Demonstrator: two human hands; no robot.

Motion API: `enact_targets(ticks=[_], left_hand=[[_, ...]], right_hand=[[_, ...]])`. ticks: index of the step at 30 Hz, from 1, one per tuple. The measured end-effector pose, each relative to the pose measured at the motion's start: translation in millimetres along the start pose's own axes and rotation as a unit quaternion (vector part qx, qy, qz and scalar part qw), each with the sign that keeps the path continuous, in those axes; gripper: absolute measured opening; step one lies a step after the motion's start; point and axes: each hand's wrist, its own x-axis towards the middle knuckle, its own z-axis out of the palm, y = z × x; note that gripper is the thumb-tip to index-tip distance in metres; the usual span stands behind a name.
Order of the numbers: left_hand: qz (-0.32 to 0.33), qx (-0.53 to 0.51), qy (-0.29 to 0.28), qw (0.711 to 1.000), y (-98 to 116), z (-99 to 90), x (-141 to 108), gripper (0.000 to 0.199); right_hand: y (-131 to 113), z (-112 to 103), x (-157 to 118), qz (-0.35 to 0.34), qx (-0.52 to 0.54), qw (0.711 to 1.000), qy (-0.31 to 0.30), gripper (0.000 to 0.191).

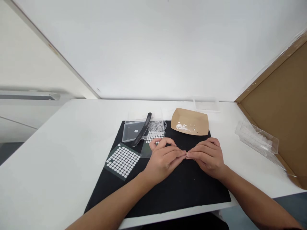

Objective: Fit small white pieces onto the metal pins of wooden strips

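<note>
My left hand and my right hand meet fingertip to fingertip above the black mat. Both are closed in a pinch around something tiny between them, too small to make out. Left of my left hand lies a clear sheet of white round dots. A second dotted sheet is partly hidden behind that hand. Beyond my hands is a brown paper tray with small white pieces in it.
A dark curved file rests across an open clear case beside thin clear sticks. A clear box stands at the back. At the right, another clear container lies by a cardboard box.
</note>
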Motion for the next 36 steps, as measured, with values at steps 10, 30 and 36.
enact_targets(ticks=[10,30,36], left_hand=[[-0.027,0.001,0.055,0.998,16,-1.2,2,0.008],[-0.038,-0.017,0.049,0.998,27,-2.3,4,0.006],[-0.025,-0.017,0.041,0.999,22,-1.5,2,0.007]], right_hand=[[-17,-3,8,0.022,-0.024,0.997,0.076,0.025],[-19,4,9,0.048,-0.046,0.992,0.109,0.013],[-15,6,5,0.054,-0.014,0.995,0.076,0.012]])
